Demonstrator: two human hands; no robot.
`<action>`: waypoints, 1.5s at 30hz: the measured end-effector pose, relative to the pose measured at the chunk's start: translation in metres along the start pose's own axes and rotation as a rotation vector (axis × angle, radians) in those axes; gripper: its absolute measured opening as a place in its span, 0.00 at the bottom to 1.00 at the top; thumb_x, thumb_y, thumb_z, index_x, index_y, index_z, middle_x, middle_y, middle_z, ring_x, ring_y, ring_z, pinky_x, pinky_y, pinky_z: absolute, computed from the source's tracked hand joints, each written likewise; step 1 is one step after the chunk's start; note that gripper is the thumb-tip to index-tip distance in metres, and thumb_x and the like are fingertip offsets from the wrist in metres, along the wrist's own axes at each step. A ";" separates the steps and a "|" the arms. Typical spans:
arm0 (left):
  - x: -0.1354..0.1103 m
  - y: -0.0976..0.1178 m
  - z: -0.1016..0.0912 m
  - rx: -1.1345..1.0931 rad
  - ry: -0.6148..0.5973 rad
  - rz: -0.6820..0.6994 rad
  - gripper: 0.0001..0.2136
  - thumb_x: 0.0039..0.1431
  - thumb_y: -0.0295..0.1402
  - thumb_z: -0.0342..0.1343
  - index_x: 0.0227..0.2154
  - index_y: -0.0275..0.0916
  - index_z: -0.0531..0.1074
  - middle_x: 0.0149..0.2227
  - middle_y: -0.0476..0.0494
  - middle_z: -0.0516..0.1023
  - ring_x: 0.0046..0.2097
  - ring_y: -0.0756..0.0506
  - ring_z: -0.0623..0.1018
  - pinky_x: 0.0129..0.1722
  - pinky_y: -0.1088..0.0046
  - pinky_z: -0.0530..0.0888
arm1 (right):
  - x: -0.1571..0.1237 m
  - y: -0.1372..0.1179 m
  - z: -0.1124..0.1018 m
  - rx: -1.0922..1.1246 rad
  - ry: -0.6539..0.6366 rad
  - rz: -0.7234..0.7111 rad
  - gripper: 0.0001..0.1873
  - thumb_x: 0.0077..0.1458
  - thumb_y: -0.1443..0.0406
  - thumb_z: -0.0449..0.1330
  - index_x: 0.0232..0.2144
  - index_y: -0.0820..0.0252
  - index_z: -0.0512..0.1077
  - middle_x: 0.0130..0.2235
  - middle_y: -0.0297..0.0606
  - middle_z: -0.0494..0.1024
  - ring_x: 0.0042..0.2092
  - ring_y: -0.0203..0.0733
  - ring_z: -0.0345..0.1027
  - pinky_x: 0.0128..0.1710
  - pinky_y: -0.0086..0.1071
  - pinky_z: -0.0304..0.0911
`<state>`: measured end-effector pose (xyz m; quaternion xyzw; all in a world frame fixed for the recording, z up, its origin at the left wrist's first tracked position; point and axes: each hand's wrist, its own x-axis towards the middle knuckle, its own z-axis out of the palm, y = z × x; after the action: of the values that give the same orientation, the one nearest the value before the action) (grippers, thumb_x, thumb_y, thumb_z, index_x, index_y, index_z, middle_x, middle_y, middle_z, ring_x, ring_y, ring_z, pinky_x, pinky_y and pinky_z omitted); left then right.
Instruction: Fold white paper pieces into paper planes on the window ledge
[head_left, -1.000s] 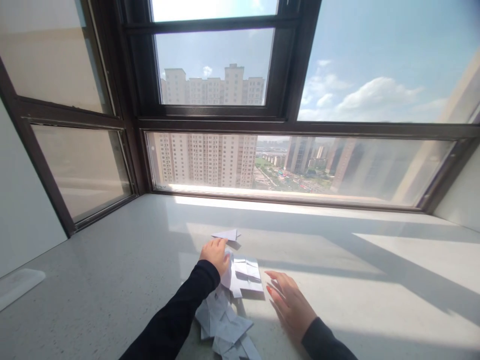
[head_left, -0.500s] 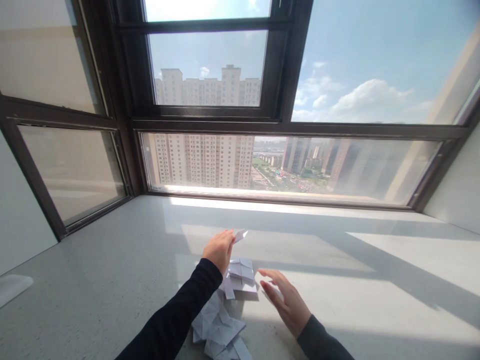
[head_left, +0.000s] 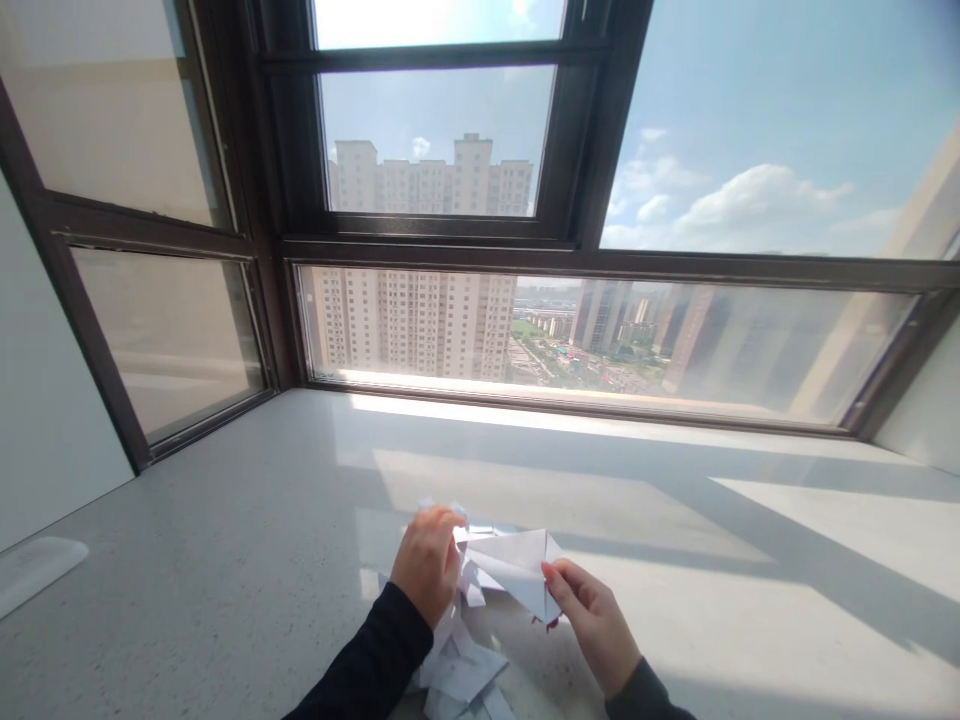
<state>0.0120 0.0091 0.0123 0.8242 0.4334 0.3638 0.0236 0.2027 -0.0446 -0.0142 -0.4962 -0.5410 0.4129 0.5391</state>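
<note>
Folded sheet: a piece of folded white paper (head_left: 514, 568), wide and creased at its right end and narrowing toward its left, lifted between the two hands, above the windowsill (head_left: 225, 520) and partly over other papers.
Right hand: the right hand (head_left: 598, 622) has the sheet by its wide right end, thumb on the upper face, other fingertips showing beneath the lower edge; the grip is closed to a narrow pinch with the paper in it.
Left hand: the left hand (head_left: 427, 562) is at the sheet's narrow left end, back of the hand toward the camera, fingers bent; the fingertips' contact is hidden, so I cannot tell how far this grip is closed or whether it has hold of the paper.
Paper pile: a heap of folded white papers (head_left: 463, 672) lies on the sill below the sheet, overlapping at odd angles and running in beside the left wrist; more white edges show just beyond the left hand.
Sleeves: dark, long, reaching both wrists.
Sill: pale speckled stone, crossed by sunlight and slanting shadows; a white object (head_left: 37, 572) lies at its far left, cut off by the picture's border.
Window: dark brown window frame (head_left: 442, 245) around several panes.
Outside: beige high-rise buildings (head_left: 412, 320), more towers, blue sky, white clouds.
</note>
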 end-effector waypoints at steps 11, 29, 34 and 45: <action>0.002 -0.028 0.013 0.303 -0.167 -0.448 0.16 0.48 0.44 0.47 0.24 0.34 0.69 0.31 0.36 0.68 0.38 0.37 0.68 0.35 0.62 0.62 | -0.004 -0.002 0.010 -0.045 -0.046 0.025 0.19 0.46 0.50 0.51 0.19 0.60 0.62 0.17 0.29 0.63 0.20 0.34 0.60 0.18 0.28 0.60; 0.008 -0.032 -0.005 -0.683 0.387 -0.543 0.13 0.51 0.46 0.43 0.31 0.41 0.55 0.20 0.53 0.71 0.15 0.53 0.67 0.14 0.80 0.61 | -0.008 -0.007 0.007 -0.031 -0.049 -0.051 0.17 0.49 0.52 0.50 0.29 0.61 0.65 0.25 0.36 0.67 0.27 0.39 0.62 0.25 0.31 0.61; 0.009 -0.014 -0.003 -1.120 0.233 -0.569 0.21 0.46 0.44 0.52 0.38 0.35 0.60 0.15 0.54 0.69 0.15 0.54 0.66 0.15 0.80 0.61 | -0.011 -0.015 0.010 0.005 -0.040 -0.101 0.18 0.49 0.52 0.50 0.32 0.61 0.66 0.26 0.38 0.70 0.27 0.40 0.64 0.26 0.31 0.62; -0.009 0.002 0.010 -1.364 -0.521 -0.638 0.20 0.43 0.45 0.54 0.33 0.34 0.67 0.21 0.48 0.71 0.23 0.48 0.73 0.18 0.76 0.66 | -0.015 -0.009 0.007 -0.249 -0.053 -0.166 0.15 0.53 0.55 0.45 0.31 0.60 0.63 0.22 0.34 0.66 0.23 0.36 0.60 0.20 0.27 0.56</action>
<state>0.0163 0.0041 0.0010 0.5226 0.3109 0.3202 0.7264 0.1938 -0.0601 -0.0083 -0.5017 -0.6412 0.3094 0.4914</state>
